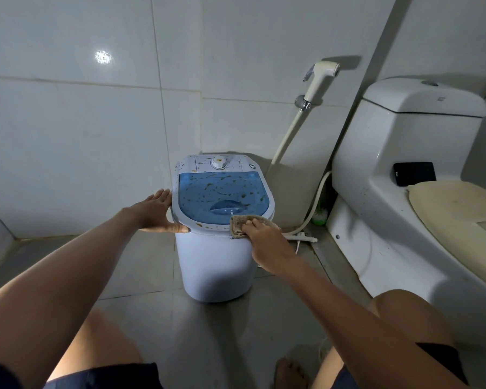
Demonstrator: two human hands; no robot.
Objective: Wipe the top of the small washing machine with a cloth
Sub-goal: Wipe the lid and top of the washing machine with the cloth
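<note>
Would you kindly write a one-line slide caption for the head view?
Left hand steadies the stained washer while the right hand presses a cloth on its front rim.

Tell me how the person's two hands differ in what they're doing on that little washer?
The left hand lies open and bare against the left rim of the small white washing machine with the blue see-through lid, steadying it. The right hand is closed on a folded beige cloth, pressing it on the front right rim. Both touch the rim.
</note>
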